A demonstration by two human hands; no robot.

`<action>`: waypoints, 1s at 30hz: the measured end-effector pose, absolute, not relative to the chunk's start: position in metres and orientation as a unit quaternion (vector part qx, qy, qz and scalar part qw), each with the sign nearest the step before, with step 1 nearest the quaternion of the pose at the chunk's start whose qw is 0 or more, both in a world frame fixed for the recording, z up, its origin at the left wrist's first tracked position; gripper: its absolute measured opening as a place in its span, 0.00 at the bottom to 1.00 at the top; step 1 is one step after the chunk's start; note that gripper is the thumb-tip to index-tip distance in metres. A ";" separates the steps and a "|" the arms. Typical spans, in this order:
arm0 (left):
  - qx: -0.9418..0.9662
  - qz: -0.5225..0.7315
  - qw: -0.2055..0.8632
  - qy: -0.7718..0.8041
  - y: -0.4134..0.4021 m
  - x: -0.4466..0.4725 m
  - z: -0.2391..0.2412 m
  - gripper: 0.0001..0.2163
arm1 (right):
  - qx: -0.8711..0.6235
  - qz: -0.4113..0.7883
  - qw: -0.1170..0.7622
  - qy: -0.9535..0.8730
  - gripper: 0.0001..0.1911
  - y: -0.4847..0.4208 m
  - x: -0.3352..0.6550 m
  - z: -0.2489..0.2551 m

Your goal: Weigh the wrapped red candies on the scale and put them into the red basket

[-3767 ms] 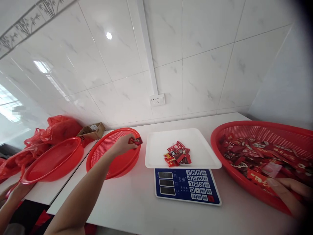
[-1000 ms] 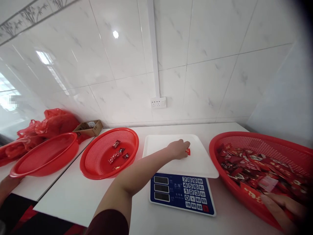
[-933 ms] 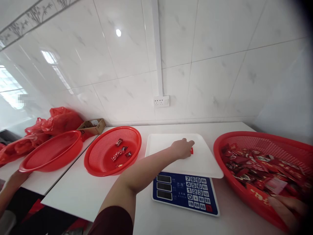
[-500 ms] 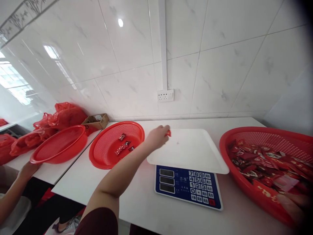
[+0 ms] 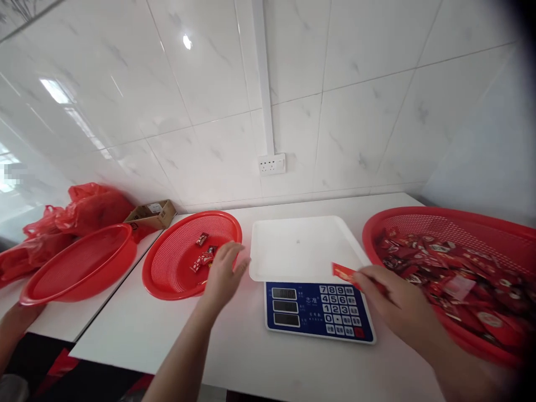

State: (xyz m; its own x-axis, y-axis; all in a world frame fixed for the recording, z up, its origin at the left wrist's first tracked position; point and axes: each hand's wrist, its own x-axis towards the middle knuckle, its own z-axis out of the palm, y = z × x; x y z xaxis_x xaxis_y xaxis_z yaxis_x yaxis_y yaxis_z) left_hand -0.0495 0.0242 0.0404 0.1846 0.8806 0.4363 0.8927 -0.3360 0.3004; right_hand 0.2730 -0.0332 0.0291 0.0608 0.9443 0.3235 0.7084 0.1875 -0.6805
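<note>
My left hand is at the right rim of a red perforated basket, its fingers apart and nothing visible in them. Inside that basket lie a few wrapped candies. Over the front right corner of the scale's white tray, my right hand pinches a red wrapped packet with gold marks. The tray is bare. Below it the blue keypad panel of the scale faces me. Behind my right hand stands a large red basket full of red wrapped candies.
Farther left, a co-worker's hand holds a red basin by its edge. Red plastic bags and a small cardboard box stand behind it. A wall socket sits above the table.
My left hand has moved left from above the tray to the left basket; the small red candy no longer shows in it. My right hand has brought a red packet from the right basket toward the tray.
</note>
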 end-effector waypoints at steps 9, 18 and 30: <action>-0.780 -0.475 -0.061 -0.403 -0.042 -0.007 -0.006 0.05 | -0.645 0.185 0.310 -0.673 0.20 0.001 0.243 0.033; -0.903 -0.302 -0.150 -0.266 -0.073 0.024 -0.061 0.07 | -0.738 0.098 0.261 -0.615 0.15 -0.015 0.347 0.047; -0.923 -0.263 -0.180 -0.217 -0.059 0.050 -0.071 0.10 | -0.756 0.205 0.086 -0.616 0.37 -0.012 0.442 0.011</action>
State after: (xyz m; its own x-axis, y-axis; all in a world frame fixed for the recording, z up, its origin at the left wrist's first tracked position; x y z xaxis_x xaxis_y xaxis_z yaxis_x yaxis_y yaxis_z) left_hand 0.0502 -0.0587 -0.0714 0.7676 0.4948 0.4074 0.3060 -0.8414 0.4454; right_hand 0.4417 -0.0117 0.0112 0.1572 0.9664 -0.2035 0.8955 -0.2264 -0.3832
